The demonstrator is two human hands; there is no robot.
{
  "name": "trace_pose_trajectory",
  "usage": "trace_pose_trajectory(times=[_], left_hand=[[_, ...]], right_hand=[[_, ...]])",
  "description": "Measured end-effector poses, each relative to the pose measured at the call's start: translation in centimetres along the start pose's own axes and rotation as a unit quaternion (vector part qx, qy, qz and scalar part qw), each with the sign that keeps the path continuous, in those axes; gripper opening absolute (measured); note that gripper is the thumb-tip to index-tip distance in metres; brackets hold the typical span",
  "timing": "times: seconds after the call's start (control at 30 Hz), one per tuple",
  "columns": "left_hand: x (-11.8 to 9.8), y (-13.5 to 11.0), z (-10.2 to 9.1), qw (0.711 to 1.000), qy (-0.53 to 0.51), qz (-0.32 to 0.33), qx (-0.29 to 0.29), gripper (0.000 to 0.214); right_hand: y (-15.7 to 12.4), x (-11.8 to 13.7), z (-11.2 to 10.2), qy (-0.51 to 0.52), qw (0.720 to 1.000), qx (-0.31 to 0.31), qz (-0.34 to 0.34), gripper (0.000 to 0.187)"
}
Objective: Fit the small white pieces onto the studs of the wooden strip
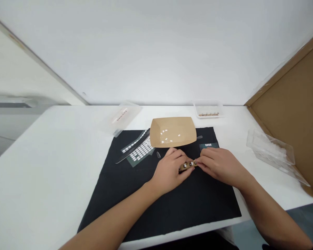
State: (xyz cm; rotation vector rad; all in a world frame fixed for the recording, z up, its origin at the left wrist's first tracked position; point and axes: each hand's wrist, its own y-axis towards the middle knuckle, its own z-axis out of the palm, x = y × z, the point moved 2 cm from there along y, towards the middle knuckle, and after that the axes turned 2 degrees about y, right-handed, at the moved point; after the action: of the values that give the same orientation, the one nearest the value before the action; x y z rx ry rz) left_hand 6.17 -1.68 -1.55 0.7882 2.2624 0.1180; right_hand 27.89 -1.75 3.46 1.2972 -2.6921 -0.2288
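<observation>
My left hand is closed around a narrow wooden strip carrying several small dark round studs, some with white patches on top. At the strip's right end, the fingertips of my right hand are pinched together against it. Whether a smaller piece sits between those fingertips is hidden. Both hands are over a black cloth. Just beyond my left hand lies a clear nail tip. A dark sheet with white oval adhesive tabs is partly under my right hand.
A brown paper tray holds several white oval pieces. Left of it, long black tweezers lie across sheets of white tabs. Behind are a frosted lid and a clear box. Clear plastic cases stand by cardboard.
</observation>
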Motion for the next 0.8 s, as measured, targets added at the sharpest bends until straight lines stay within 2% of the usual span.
trace_pose_trajectory(times=[0.2,0.67,0.8], left_hand=[[-0.3,0.2,1.1,0.999,0.003,-0.002,-0.048,0.009],[-0.3,0.8,1.6,1.000,-0.004,0.007,-0.026,0.014],[-0.3,0.8,1.5,1.000,-0.005,0.008,-0.029,0.011]], right_hand=[[-0.1,-0.3,0.4,-0.001,1.000,-0.004,-0.008,0.027],[-0.3,-0.5,0.4,0.023,1.000,0.016,0.009,0.031],[-0.3,-1.0,0.2,0.076,0.997,0.019,0.023,0.027]])
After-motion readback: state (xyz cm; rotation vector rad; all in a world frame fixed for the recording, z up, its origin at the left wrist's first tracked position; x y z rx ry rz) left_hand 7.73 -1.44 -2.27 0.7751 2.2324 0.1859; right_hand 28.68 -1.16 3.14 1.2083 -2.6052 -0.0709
